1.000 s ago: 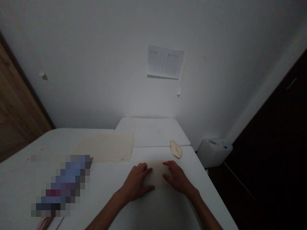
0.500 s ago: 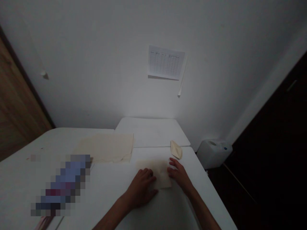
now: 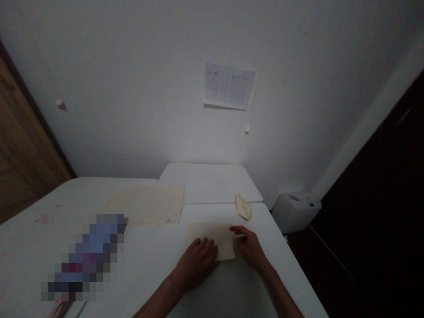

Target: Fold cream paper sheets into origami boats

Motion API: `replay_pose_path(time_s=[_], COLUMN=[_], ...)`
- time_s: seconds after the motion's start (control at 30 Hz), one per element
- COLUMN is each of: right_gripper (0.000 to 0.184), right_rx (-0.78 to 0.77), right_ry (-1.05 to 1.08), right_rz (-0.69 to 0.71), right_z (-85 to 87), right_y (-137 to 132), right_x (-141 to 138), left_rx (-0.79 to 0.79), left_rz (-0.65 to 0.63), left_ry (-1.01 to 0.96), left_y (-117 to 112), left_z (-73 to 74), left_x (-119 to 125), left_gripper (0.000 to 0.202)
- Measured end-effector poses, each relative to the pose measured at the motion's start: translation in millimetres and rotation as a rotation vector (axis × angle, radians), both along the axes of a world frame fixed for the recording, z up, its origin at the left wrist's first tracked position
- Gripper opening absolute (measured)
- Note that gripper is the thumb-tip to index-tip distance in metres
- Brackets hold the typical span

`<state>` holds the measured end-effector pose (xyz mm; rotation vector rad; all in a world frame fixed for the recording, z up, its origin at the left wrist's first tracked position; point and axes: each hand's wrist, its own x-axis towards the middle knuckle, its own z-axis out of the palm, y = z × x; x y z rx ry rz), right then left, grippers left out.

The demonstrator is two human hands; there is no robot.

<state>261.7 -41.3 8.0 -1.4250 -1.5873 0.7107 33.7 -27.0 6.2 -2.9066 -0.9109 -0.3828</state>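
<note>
A cream, paper-like sheet (image 3: 225,247) lies on the white table in front of me. My left hand (image 3: 199,260) rests palm down over its left and near part, fingers together and laid on it. At the sheet's right edge is my right hand (image 3: 251,246), its fingers loosely curved and apart with nothing visible between them. Just beyond the right hand lies a small folded cream piece (image 3: 243,207), untouched. The right thumb is partly hidden.
A larger cream sheet (image 3: 149,203) lies at the left on the white table (image 3: 145,265). Nearer is a pixelated bluish object (image 3: 89,251). A white plastic canister (image 3: 296,212) stands right of the table. A printed page (image 3: 229,86) hangs on the wall.
My left hand has flattened more onto the sheet, its thumb drawn in. My right hand's fingers have drawn closer together and dropped slightly. The sheet lies flatter at its right side.
</note>
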Motion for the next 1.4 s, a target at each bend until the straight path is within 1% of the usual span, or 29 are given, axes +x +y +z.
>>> replay_pose_path(time_s=[0.03,0.1,0.17,0.27,0.33,0.37,0.5,0.6,0.67,0.77,0.87,0.93,1.0,1.2,1.3,1.4], right_gripper=[0.043,0.047,0.048,0.054,0.055,0.053,0.032,0.023,0.020,0.019,0.016,0.012,0.009,0.008,0.007,0.007], right_rx=[0.057,0.149,0.162,0.139,0.132,0.132,0.139,0.127,0.119,0.105,0.104,0.123,0.140,0.138,0.146,0.132], right_ry=[-0.085,-0.211,-0.288,-0.338,-0.337,-0.331,-0.340,-0.387,-0.397,-0.384,-0.370,-0.352,-0.335,-0.341,-0.324,-0.288], right_rz=[0.034,0.174,0.263,0.317,0.319,0.313,0.304,0.312,0.317,0.343,0.353,0.346,0.333,0.352,0.326,0.290], right_z=[2.6,7.4,11.1,15.0,17.2,18.1,20.5,22.2,25.2,32.8,41.2,45.3,47.6,45.9,42.0,35.5], right_y=[-5,-14,-21,-25,-25,-25,-21,-16,-13,-11,-9,-6,-3,10,19,27], right_x=[0,-2,-5,-5,-4,-3,-2,-3,-3,-4,-5,-6,-10,-24,-27,-28], left_rx=[0.002,-0.006,-0.025,-0.053,-0.074,-0.085,-0.131,-0.162,-0.197,-0.270,-0.319,-0.328,-0.322,-0.274,-0.256,-0.243], left_rz=[-0.004,0.004,0.025,0.058,0.063,0.057,0.024,0.023,0.012,-0.002,0.006,0.018,0.025,0.027,0.049,0.046], left_ry=[0.010,0.017,-0.001,-0.049,-0.076,-0.089,-0.163,-0.251,-0.287,-0.292,-0.286,-0.287,-0.301,-0.367,-0.362,-0.351], left_y=[-1,-2,-4,-6,-7,-7,-2,5,10,12,12,11,10,6,4,3], left_z=[-0.3,0.5,2.4,5.8,7.6,8.2,8.0,6.8,8.4,14.8,20.1,20.0,16.8,3.3,2.4,5.3], left_x=[-2,-6,-9,-13,-16,-17,-24,-31,-36,-39,-40,-40,-39,-34,-31,-30], left_gripper=[0.028,0.028,0.027,0.021,0.019,0.019,0.017,0.026,0.027,0.025,0.035,0.038,0.036,0.021,0.013,0.017])
